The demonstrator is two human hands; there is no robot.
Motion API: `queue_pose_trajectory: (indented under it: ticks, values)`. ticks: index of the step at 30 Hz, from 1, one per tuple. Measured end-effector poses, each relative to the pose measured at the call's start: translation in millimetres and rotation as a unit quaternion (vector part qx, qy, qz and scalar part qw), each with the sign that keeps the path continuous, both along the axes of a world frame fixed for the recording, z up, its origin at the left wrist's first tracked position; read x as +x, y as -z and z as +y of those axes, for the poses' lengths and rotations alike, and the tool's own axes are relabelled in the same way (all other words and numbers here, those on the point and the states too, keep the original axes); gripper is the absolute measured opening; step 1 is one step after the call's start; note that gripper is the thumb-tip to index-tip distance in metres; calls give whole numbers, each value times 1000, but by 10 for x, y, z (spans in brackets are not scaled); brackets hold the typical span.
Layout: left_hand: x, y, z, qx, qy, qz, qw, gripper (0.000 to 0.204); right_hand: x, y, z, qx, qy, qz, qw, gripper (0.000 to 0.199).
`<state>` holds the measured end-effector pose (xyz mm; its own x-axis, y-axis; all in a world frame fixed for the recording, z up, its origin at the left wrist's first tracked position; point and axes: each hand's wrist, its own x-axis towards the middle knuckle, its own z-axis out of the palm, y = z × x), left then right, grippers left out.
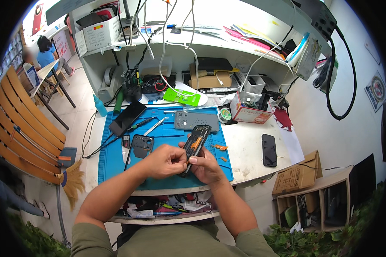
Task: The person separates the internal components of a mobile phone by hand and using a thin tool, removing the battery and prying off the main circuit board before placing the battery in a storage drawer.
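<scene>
An opened smartphone (pixel 196 140), its insides bare and an orange strip along the middle, is tilted up over the blue work mat (pixel 158 183). My right hand (pixel 208 168) grips it from the right, thumb on its near edge. At its lower left edge my left hand (pixel 166 162) is closed in a pinch; whatever the fingertips hold is hidden. Just beyond lies a grey phone back cover (pixel 196 120). Left of the hands are a black phone housing part (pixel 141 146), white tweezers (pixel 157 126), a dark pen-like tool (pixel 142 123) and a dark phone screen (pixel 128 119). Orange scraps (pixel 221 147) lie to the right.
A black phone (pixel 269 150) rests on the white tabletop at right, near a red-and-white box (pixel 251 109) of parts. A blue squeeze bottle (pixel 99 106) stands left. White cables (pixel 163 55) hang from above. Below the desk edge a cluttered drawer (pixel 171 206) is pulled out.
</scene>
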<state>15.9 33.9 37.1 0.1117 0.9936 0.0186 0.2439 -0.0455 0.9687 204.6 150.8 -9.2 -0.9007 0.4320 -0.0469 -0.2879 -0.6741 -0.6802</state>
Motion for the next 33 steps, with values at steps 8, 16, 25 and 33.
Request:
queue_pose_trajectory:
  ticks: [8, 16, 25, 33]
  values:
    - [17, 36, -30, 27, -13, -51, 998, 25, -29, 32, -5, 10, 19, -13, 1000, 87]
    - [54, 53, -83, 37, -26, -111, 993, 24, -32, 24, -19, 39, 30, 1, 999, 88]
    - [225, -160, -265, 233, -108, 232, 938, 17, -11, -57, -86, 188, 86, 56, 977, 110]
    - [328, -273, -362, 261, -169, 299, 902, 17, 7, -130, -152, 242, 151, 69, 956, 118]
